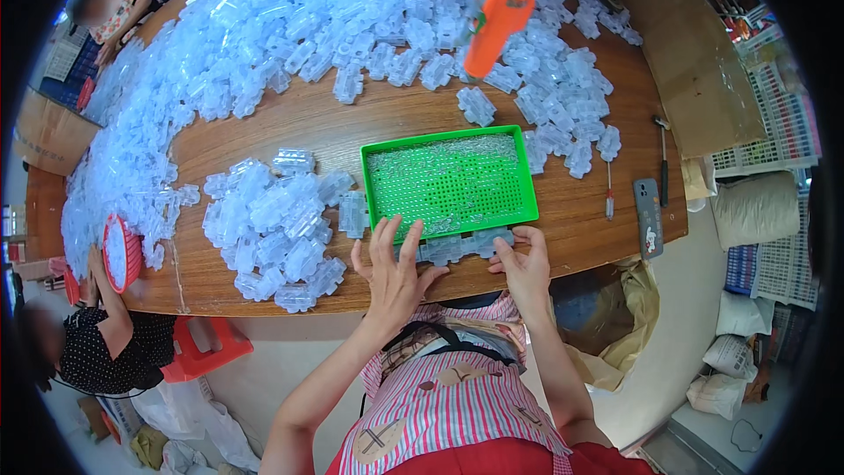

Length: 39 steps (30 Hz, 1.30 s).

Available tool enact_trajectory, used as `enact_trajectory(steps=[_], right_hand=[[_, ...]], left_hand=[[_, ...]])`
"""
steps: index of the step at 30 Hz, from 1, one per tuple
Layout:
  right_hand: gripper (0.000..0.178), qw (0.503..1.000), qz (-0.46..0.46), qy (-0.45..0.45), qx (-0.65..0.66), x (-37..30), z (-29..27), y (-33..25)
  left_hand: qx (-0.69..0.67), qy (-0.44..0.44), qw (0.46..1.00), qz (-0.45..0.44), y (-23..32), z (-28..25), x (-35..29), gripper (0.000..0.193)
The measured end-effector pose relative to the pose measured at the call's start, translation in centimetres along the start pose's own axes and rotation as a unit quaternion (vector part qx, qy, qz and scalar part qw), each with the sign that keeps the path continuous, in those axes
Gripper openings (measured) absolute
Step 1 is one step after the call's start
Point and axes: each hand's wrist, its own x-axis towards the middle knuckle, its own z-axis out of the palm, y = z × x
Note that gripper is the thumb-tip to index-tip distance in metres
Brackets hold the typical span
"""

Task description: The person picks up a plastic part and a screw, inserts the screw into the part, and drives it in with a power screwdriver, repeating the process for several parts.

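A green perforated tray point(533, 202) sits on the table in front of me, with many small, shiny, thin parts spread in it. Along its near wall lies a short row of clear plastic housings point(442, 250). My left hand point(396, 271) reaches over the tray's near left edge, fingers spread, the fingertips at the small parts. The right hand point(526, 271) is curled at the tray's near right corner, its thumb and fingers on the end clear plastic housing point(489, 241). Another housing point(352, 214) stands beside the tray's left wall.
Loose housings point(272, 220) are heaped left of the tray; a far larger pile point(334, 9) covers the back. An orange electric screwdriver point(499, 25) hangs overhead. Screwdrivers point(609, 193) and a phone point(649, 215) lie right. A red basket point(121, 251) and two other people are left.
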Motion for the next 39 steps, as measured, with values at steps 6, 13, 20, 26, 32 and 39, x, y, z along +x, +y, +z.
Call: enact_trajectory(steps=[6,13,20,26,32,39], right_hand=[[0.036,0.995,-0.056,0.045,-0.074,-0.5,-0.4,-0.1],[0.027,0.986,-0.153,-0.026,-0.065,-1.6,-0.5,-1.7],[0.022,0.989,-0.085,-0.121,-0.021,-3.6,1.6,-2.2],[0.053,0.966,-0.070,-0.248,-0.036,-5.8,3.4,-3.6],[0.045,0.974,0.000,-0.198,0.111,-5.5,1.8,-1.2],[0.039,0.994,-0.059,0.089,0.036,-0.5,-5.9,1.3]], left_hand=[[-0.011,-0.003,0.999,-0.035,0.1,-3.4,-0.2,0.083],[0.125,0.079,0.963,-0.226,-6.0,-10.8,-2.3,0.064],[0.101,0.022,0.986,-0.131,-8.8,-11.6,-2.9,0.054],[-0.319,-0.040,0.928,-0.188,-4.2,-10.0,-1.6,0.056],[-0.343,-0.168,0.923,-0.045,1.0,-6.2,0.5,0.063],[-0.127,-0.037,0.986,-0.097,2.1,-5.1,0.0,0.057]])
